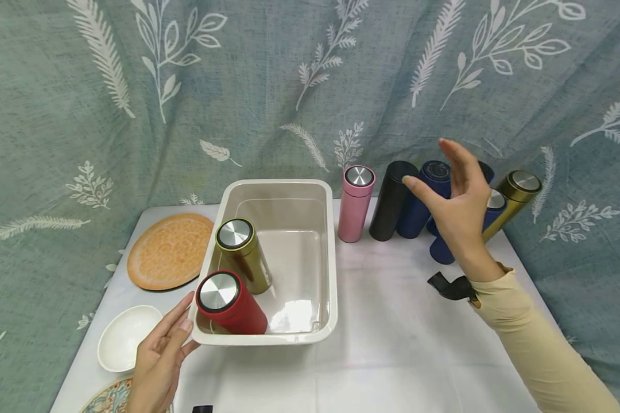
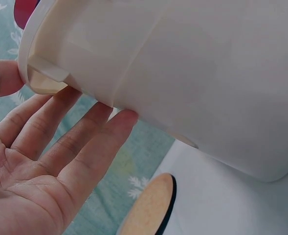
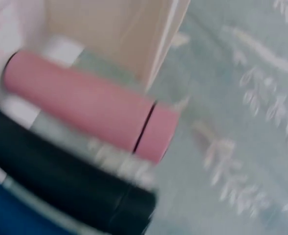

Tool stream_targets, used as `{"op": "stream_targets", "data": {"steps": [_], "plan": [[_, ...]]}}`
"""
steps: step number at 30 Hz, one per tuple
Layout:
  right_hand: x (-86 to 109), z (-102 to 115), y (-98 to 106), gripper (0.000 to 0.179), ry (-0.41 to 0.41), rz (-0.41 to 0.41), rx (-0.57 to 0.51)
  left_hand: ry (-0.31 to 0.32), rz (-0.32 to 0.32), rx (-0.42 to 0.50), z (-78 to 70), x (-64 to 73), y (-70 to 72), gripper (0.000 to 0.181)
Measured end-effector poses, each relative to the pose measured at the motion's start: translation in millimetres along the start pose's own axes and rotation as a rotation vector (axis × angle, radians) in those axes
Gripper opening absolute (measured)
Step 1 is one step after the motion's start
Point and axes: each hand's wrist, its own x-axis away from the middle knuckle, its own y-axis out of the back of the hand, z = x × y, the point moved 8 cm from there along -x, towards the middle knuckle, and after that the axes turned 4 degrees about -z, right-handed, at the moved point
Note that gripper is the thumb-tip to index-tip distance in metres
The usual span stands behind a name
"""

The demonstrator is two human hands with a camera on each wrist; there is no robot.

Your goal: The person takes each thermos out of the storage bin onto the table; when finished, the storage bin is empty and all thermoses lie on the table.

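Observation:
My left hand (image 1: pixel 157 353) holds the front left corner of a white plastic bin (image 1: pixel 329 275), its thumb at the rim and its fingers against the outer wall (image 2: pixel 197 73). Inside the bin, a gold flask (image 1: pixel 248 264) and a red flask (image 1: pixel 243 312) stand along the left side, silver lids up. My right hand (image 1: pixel 457 201) is raised in front of several flasks at the back right, thumb and fingers spread apart with nothing between them. Nearest its thumb is a black flask (image 1: pixel 387 212). A pink flask (image 3: pixel 80 100) stands between that one and the bin.
Blue flasks (image 1: pixel 413 209) and another gold flask (image 1: pixel 516 192) stand at the back right, partly behind the right hand. Left of the bin lie a round orange board (image 1: pixel 170 252), a white bowl (image 1: pixel 126 338) and a patterned plate (image 1: pixel 108 400). A leaf-print curtain (image 1: pixel 263 86) hangs behind.

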Motion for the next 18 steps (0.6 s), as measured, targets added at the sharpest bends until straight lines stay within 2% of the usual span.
{"op": "stream_targets", "data": {"steps": [5,9,14,18], "plan": [[12.9,14.2,-46.6,0.073,0.025,0.168,-0.015,0.023,-0.001,-0.016,1.6,0.0,1.5,0.046],[26.1,17.6,-81.2,0.078,0.037,0.306,-0.01,0.026,-0.029,-0.022,1.9,-0.2,2.8,0.045],[44.3,13.1,-118.2,0.081,0.049,0.473,0.106,0.02,-0.037,-0.017,1.4,-0.2,3.6,0.045],[57.4,6.3,-144.5,0.084,-0.004,0.617,0.193,0.015,-0.038,-0.018,0.6,-0.3,4.0,0.045]]}}
